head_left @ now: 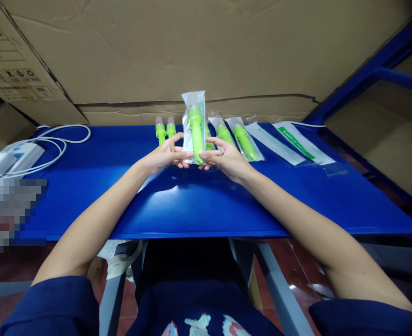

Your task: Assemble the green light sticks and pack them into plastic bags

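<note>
I hold a clear plastic pouch (194,122) upright over the blue table (199,200), with a bright green pen-shaped item inside it. My left hand (167,155) pinches its lower left edge and my right hand (223,157) pinches its lower right edge. Two bare green items (165,129) stand just behind my left hand. Two more bagged green items (239,137) lie behind my right hand.
Flat paper-and-film sachets (296,142), one with a green stripe, lie at the right of the table. A white device with coiled cable (20,156) sits at the left. Large cardboard boxes (178,51) wall off the back. A blue frame rail (370,70) rises at right.
</note>
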